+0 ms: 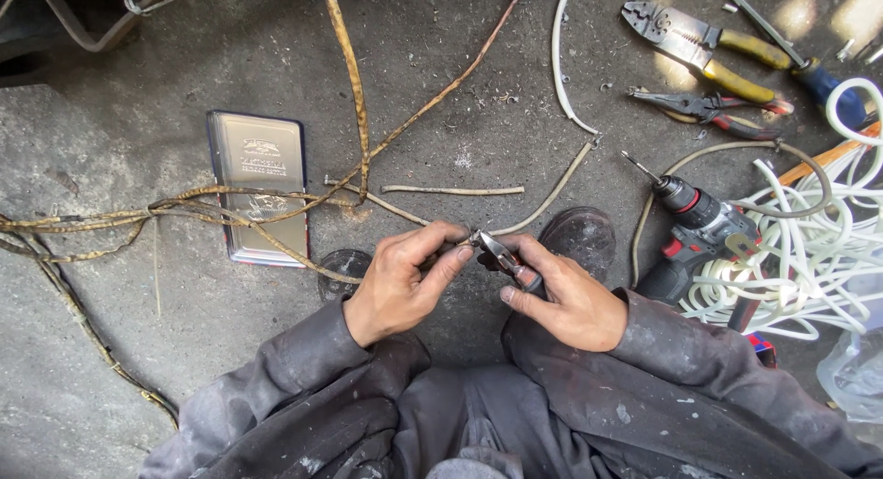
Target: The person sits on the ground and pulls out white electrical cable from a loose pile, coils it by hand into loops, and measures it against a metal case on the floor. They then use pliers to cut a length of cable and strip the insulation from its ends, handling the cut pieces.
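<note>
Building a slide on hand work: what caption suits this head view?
Left hand pinches a dirty wire while the right hand works small pliers at it, cordless drill beside on concrete floor.

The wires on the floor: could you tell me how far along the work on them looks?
Done: cut wire pieces lie on the concrete. In hand: the left hand pinches a wire end while the right hand works small pliers on it. Left: tangled dirty wires and a white cable coil.
</note>
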